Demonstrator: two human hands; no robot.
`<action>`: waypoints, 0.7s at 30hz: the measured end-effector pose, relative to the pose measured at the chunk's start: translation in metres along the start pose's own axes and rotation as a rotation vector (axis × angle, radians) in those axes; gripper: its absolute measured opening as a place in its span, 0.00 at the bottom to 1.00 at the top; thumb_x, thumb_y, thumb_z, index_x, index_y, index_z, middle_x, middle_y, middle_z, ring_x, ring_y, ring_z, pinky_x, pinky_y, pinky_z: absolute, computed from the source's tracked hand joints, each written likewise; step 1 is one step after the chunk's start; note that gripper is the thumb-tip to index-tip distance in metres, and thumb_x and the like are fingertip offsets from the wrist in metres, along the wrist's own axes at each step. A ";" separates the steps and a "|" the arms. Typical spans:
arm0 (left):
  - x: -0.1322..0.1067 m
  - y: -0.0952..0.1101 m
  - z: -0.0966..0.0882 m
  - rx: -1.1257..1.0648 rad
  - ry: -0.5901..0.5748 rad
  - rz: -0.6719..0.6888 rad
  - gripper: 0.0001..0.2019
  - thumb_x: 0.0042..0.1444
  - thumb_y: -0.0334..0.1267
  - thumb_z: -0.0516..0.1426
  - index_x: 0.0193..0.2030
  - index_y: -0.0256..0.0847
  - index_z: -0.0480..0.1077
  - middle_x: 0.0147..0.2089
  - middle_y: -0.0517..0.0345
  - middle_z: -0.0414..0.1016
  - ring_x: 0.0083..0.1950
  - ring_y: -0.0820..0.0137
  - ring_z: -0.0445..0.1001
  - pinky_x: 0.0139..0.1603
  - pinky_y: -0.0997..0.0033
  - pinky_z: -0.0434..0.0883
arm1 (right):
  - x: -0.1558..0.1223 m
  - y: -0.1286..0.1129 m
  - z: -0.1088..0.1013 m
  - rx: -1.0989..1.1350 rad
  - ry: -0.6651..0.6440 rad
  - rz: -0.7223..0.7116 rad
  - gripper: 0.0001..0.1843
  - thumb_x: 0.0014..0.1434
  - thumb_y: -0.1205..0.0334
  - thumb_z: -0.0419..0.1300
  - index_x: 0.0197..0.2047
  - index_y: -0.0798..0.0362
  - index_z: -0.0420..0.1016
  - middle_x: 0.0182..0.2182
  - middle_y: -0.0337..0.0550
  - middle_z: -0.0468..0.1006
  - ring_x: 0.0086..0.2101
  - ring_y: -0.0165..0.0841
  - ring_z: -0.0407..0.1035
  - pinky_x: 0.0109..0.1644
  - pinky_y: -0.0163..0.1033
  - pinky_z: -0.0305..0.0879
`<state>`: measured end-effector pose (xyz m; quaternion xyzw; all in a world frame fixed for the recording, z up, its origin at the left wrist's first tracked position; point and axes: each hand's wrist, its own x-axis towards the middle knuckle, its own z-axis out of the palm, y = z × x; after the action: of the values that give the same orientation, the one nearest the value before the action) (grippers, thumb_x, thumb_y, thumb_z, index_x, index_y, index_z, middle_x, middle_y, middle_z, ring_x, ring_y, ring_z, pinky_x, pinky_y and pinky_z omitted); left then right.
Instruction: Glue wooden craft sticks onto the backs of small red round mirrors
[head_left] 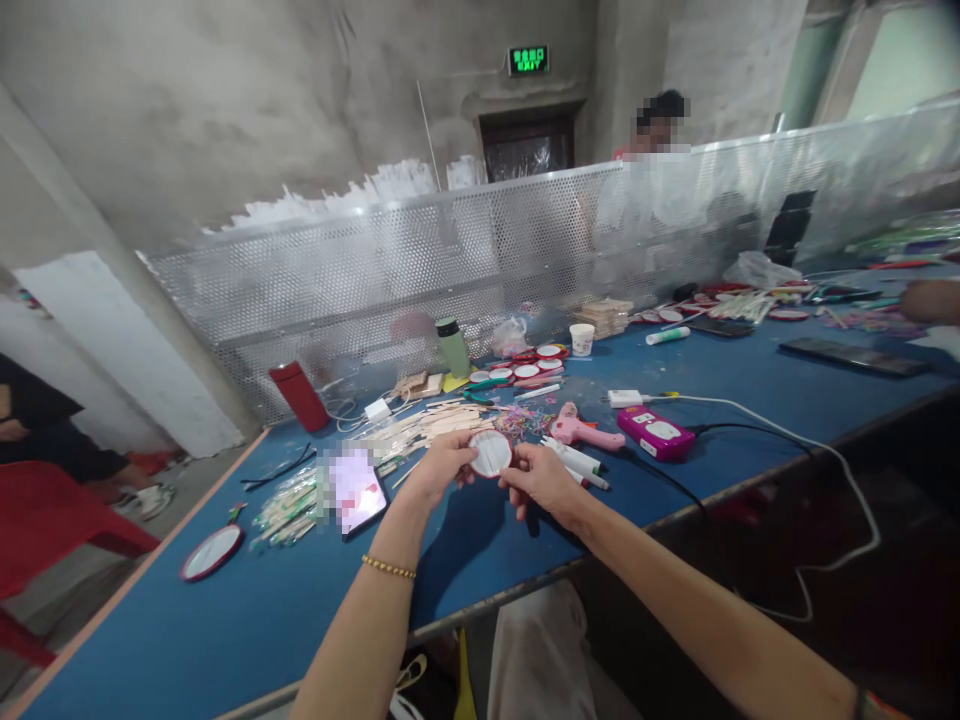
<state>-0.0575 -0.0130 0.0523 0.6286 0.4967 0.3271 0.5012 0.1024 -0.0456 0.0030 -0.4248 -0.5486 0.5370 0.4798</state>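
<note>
Both hands hold a small round white disc [490,453] just above the blue table [225,620]. My left hand [442,467] grips its left edge with curled fingers, a gold bead bracelet on the wrist. My right hand [541,480] pinches its right edge. A pile of wooden sticks [420,425] lies just behind the hands. A pink glue gun [581,428] and white marker pens [577,462] lie to the right of them. A phone [357,492] with a lit screen lies to the left.
A round red-rimmed mirror [212,551] and bagged sticks [289,505] lie at left. A red bottle [298,396], green bottle [453,347], paper cup [581,338] and pink power strip [655,431] with cables stand further back. A perforated metal screen [525,250] divides the table; a person sits behind it.
</note>
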 end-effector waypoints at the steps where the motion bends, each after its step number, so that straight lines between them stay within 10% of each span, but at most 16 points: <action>1: 0.001 0.000 0.000 -0.003 0.024 0.003 0.13 0.45 0.31 0.55 0.39 0.33 0.73 0.19 0.62 0.70 0.16 0.77 0.64 0.16 0.80 0.55 | 0.000 -0.001 -0.001 -0.043 0.017 -0.001 0.05 0.52 0.62 0.60 0.32 0.53 0.68 0.22 0.37 0.75 0.15 0.27 0.65 0.14 0.33 0.66; 8: 0.006 0.001 0.006 -0.036 0.245 0.059 0.08 0.44 0.27 0.52 0.32 0.36 0.70 0.14 0.67 0.62 0.14 0.77 0.61 0.15 0.81 0.53 | 0.022 -0.044 -0.039 -0.974 0.389 -0.298 0.09 0.61 0.63 0.56 0.37 0.52 0.79 0.35 0.47 0.83 0.39 0.40 0.76 0.45 0.42 0.69; 12: 0.004 0.004 0.006 -0.030 0.262 0.061 0.06 0.45 0.27 0.51 0.29 0.37 0.69 0.12 0.67 0.61 0.14 0.77 0.61 0.15 0.80 0.54 | 0.055 -0.065 -0.059 -1.557 0.143 -0.147 0.13 0.61 0.64 0.56 0.40 0.51 0.83 0.44 0.50 0.82 0.46 0.40 0.75 0.46 0.38 0.65; 21: 0.008 -0.001 0.004 -0.006 0.250 0.047 0.11 0.46 0.26 0.53 0.36 0.35 0.73 0.12 0.68 0.62 0.14 0.77 0.62 0.15 0.81 0.53 | 0.095 -0.040 -0.067 -1.701 0.074 -0.112 0.13 0.59 0.68 0.57 0.42 0.56 0.83 0.43 0.58 0.82 0.47 0.43 0.75 0.49 0.42 0.63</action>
<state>-0.0516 -0.0067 0.0492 0.5930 0.5393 0.4161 0.4295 0.1531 0.0569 0.0471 -0.6302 -0.7694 -0.0964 0.0410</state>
